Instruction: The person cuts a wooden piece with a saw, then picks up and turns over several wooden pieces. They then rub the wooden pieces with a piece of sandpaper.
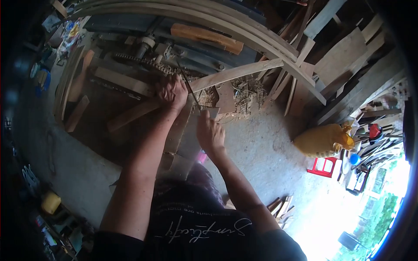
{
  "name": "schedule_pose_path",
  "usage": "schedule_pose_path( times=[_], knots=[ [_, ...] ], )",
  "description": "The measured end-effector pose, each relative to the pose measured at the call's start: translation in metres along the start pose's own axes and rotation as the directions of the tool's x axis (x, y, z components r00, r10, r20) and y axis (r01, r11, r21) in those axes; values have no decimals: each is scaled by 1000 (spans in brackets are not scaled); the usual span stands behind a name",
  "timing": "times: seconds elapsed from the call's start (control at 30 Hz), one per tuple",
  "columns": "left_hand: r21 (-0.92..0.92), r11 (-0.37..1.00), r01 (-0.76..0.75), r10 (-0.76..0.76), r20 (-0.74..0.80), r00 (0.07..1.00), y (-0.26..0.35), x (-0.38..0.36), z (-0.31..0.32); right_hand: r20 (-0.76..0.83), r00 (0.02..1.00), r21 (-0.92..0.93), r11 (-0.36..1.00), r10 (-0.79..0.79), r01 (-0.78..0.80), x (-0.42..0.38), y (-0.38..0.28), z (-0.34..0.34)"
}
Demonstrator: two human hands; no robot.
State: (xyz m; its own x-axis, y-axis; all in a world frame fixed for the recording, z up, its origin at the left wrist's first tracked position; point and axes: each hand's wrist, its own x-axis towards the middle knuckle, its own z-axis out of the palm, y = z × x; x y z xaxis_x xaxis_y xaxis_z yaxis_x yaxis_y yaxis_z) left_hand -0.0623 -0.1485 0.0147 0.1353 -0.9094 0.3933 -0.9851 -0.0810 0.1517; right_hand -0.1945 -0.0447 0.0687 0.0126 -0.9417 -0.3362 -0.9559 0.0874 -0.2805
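My left hand (172,92) is closed over a long wooden strip (237,75), pressing it down on the workbench. The strip slants from the lower left, under my hand, to the upper right. In a closed fist, my right hand (211,134) holds what looks like a handsaw (187,82). Its thin dark blade runs up past the fingers of my left hand and crosses the strip just to their right. The saw's handle is mostly hidden inside my fist. A short wooden block (124,81) lies left of my left hand.
Sawdust and shavings (250,93) lie beyond my hands. An orange-brown timber piece (207,38) rests on dark machinery at the back. Long curved boards arch above. Stacked planks (344,56), a yellow sack (324,140) and a red plastic stool (324,166) are at right.
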Motion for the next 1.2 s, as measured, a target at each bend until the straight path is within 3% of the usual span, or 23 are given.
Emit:
schedule_pose_path(
  times=[0.03, 0.07, 0.17, 0.27, 0.3, 0.33, 0.43, 0.53, 0.57, 0.6, 0.63, 0.67, 0.73, 0.8, 0.87, 0.97, 1.03, 1.07, 1.13, 1.17, 1.2],
  knots=[
    [13, 1000, -3, 3, -24, 1000, 0, -2, 1, -99, 994, 76, 996, -38, 46, 4, -1, 6],
    [22, 1000, -15, 16, -48, 999, 1, -2, 2, -89, 996, 78, 996, -29, 35, 20, -5, 13],
    [37, 999, -8, 8, -20, 1000, 3, 0, -3, -278, 939, 94, 967, -203, 236, 57, -12, 16],
    [22, 1000, -3, 3, -2, 1000, 5, 7, -7, -285, 947, 40, 985, -151, 169, 8, 3, 14],
    [21, 1000, 10, -11, 17, 1000, 5, 5, -8, -66, 997, 59, 998, -31, 35, -2, -1, -4],
    [21, 999, 28, -29, 42, 999, 5, 1, -8, -56, 998, 49, 998, -36, 39, 5, -2, 1],
    [1, 1000, 11, -11, 32, 999, 6, -6, -7, -329, 918, 105, 957, -223, 271, 50, -11, 19],
    [9, 1000, 7, -6, -35, 999, 6, -6, -6, -250, 946, 146, 958, -207, 248, 49, -12, 5],
    [21, 1000, -11, 12, -48, 999, 6, -5, -7, -553, 783, -37, 947, -285, 319, 36, 3, 36],
    [35, 999, -28, 30, -56, 998, 4, -2, -7, -559, 777, -43, 946, -289, 321, 22, 0, 29],
    [42, 999, -26, 27, -26, 999, 3, 0, -4, -296, 943, 17, 987, -150, 162, 6, -3, 11],
    [41, 999, -10, 11, -28, 1000, 2, 3, -3, 0, 1000, 21, 1000, 8, -8, 1, -5, 1],
    [24, 1000, -4, 3, 35, 999, 3, -2, -4, -62, 997, 46, 998, -35, 38, 19, -9, 10],
    [24, 1000, 5, -6, 35, 999, 5, -2, -6, -248, 948, 107, 967, -198, 230, 56, -15, 12],
    [49, 999, -14, 13, 22, 1000, 6, -2, -11, -258, 943, 89, 967, -208, 238, 38, -9, 9],
    [36, 999, -4, 5, -20, 1000, 4, -1, -5, -202, 974, 30, 994, -101, 110, 2, -4, 2],
    [32, 999, 12, -12, 16, 1000, 4, 2, -5, -14, 999, 39, 999, 32, -31, -3, -4, 1],
    [29, 999, 16, -17, 54, 998, 5, -1, -6, -3, 999, 46, 998, 39, -39, 6, -5, 8],
    [34, 999, -6, 5, 26, 1000, 5, -1, -3, -244, 948, 23, 976, -205, 217, 43, -13, 7],
    [41, 999, 13, -14, 29, 999, 6, -1, -5, -132, 983, 140, 979, -130, 148, 43, -15, 0],
    [46, 999, 24, -26, 35, 999, 7, -2, -6, -146, 982, 152, 979, -117, 139, 31, -11, 1]
  ],
)
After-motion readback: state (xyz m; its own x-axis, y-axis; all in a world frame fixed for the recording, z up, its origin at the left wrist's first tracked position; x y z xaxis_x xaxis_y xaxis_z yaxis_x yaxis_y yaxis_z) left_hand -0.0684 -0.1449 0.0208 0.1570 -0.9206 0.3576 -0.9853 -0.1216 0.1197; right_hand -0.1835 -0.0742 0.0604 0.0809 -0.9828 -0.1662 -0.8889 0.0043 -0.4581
